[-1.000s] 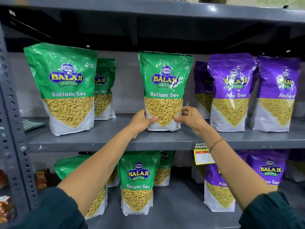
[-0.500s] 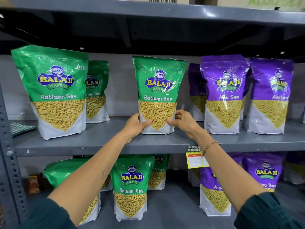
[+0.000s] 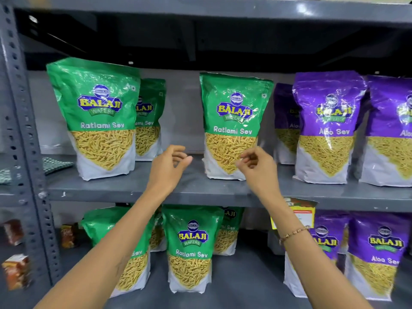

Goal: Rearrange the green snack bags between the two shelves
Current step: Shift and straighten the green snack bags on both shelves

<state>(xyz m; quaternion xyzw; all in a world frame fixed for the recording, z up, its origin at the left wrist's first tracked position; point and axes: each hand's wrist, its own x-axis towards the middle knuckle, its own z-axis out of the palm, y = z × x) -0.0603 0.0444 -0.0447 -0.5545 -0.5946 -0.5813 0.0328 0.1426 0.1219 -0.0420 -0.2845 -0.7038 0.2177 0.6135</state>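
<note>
A green Ratlami Sev bag [image 3: 234, 121] stands upright in the middle of the upper shelf [image 3: 200, 188]. My left hand [image 3: 168, 168] hovers just left of its base, fingers loosely curled and empty. In front of the bag's lower right corner is my right hand [image 3: 256, 168], also empty with fingers apart. Two more green bags stand at the upper left, a front one [image 3: 98, 117] and a rear one [image 3: 149, 117]. On the lower shelf [image 3: 240, 286] stand a middle green bag [image 3: 191, 248], a left green bag [image 3: 138, 264] partly hidden by my arm, and a rear green bag [image 3: 227, 233].
Purple Aloo Sev bags [image 3: 327, 126] fill the right side of both shelves. A yellow price tag [image 3: 305, 216] hangs from the upper shelf's edge. A perforated grey upright [image 3: 24, 139] borders the left, with small brown boxes [image 3: 15, 270] and a checked cloth [image 3: 53, 165] beside it.
Both hands have let go of the middle green bag on the upper shelf and drawn back slightly; the bag stays standing. The camera has shifted a little.
</note>
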